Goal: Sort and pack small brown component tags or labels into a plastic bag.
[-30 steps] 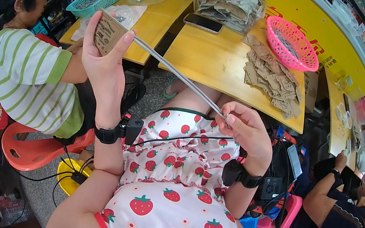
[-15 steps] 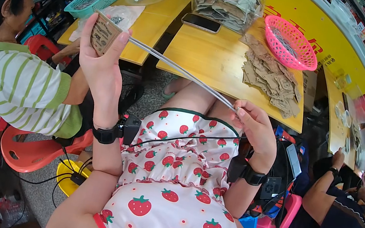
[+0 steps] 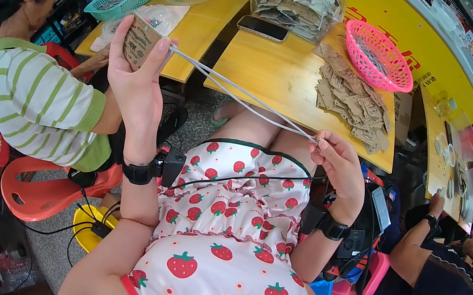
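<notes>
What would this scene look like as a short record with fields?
Left hand: holding a brown card
Right hand: pinching the end of a pale cord
Cord: two strands spanning the hands, bowed slightly apart
Yellow table: phone, brown pile, pink basket
Others: striped-top person, left; dark-top person, right

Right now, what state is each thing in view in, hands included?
Left hand: closed on the brown card
Right hand: pinching the grey cord's end
Brown card: held up, tilted
Grey cord: stretched between the hands, strands parted midway
Phone: flat, screen dark
Clear bin: open, heaped full
Pink basket: open, partly filled
Loose brown cards: piled, overlapping
</notes>
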The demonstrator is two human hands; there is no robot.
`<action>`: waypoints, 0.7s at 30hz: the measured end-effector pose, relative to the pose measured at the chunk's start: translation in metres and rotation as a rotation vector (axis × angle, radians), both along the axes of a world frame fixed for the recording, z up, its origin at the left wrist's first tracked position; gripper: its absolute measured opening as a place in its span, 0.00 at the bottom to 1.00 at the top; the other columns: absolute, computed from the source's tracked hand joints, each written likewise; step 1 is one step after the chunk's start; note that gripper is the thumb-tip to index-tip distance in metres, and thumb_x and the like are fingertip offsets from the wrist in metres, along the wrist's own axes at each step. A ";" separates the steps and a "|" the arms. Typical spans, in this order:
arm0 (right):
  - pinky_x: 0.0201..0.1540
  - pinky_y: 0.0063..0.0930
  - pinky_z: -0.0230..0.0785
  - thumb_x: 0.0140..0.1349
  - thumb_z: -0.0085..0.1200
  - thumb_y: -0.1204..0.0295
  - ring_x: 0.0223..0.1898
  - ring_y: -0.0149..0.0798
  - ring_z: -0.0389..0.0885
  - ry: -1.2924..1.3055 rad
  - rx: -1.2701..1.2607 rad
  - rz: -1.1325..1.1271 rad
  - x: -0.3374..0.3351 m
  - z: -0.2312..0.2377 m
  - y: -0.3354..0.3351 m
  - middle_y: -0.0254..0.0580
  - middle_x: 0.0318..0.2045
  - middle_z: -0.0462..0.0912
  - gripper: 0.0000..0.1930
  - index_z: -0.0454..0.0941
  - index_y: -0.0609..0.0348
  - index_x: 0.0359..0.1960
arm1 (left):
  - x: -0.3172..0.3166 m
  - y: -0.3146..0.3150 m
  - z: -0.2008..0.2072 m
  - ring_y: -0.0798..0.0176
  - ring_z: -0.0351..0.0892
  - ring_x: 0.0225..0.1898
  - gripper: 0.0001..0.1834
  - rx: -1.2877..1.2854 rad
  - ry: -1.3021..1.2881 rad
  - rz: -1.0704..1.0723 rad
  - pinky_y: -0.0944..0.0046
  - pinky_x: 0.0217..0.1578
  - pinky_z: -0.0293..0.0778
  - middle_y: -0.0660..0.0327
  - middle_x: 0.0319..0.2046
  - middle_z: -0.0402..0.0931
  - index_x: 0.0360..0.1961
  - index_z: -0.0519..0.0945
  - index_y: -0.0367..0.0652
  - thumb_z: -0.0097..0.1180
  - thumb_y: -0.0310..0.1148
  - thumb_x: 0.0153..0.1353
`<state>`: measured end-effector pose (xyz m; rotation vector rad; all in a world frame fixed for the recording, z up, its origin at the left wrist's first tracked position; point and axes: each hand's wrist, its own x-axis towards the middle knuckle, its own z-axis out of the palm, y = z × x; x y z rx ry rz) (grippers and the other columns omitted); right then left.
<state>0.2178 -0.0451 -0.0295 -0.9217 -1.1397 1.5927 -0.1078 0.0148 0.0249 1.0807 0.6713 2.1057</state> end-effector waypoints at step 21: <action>0.53 0.24 0.64 0.63 0.53 0.73 0.48 0.32 0.74 -0.597 0.401 -0.196 -0.026 0.014 -0.002 0.42 0.53 0.74 0.10 0.77 0.63 0.43 | 0.040 -0.022 0.000 0.59 0.75 0.50 0.34 -0.031 0.281 -0.043 0.61 0.51 0.77 0.53 0.55 0.67 0.61 0.63 0.36 0.60 0.15 0.52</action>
